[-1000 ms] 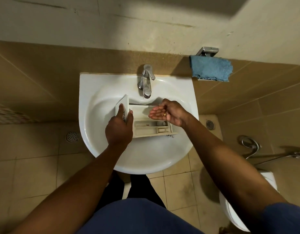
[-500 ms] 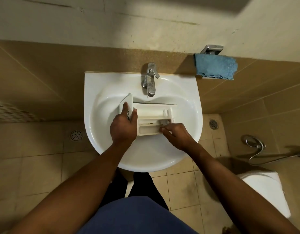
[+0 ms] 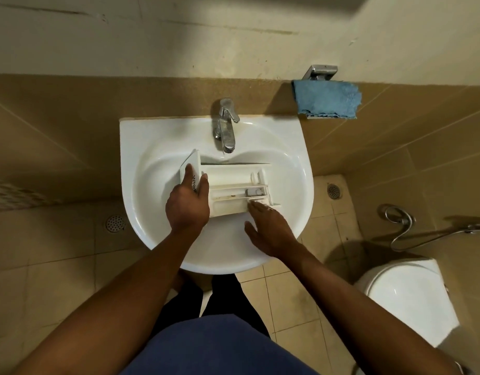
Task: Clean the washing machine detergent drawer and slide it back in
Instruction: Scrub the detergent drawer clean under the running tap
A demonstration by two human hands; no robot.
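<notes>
The detergent drawer [image 3: 233,182] lies in the basin of the glossy white sink [image 3: 292,158], below the chrome faucet [image 3: 225,128], running left to right. The left hand [image 3: 187,204] grips its flat front panel at the left end, thumb and fingers curled round it. The right hand [image 3: 268,226] sits at the near right corner, fingers straight, tips touching the near compartment. The drawer is off-white moulded plastic, rectangular, split into long channels. The middle channel holds dark specks, and the panel carries black lettering.
</notes>
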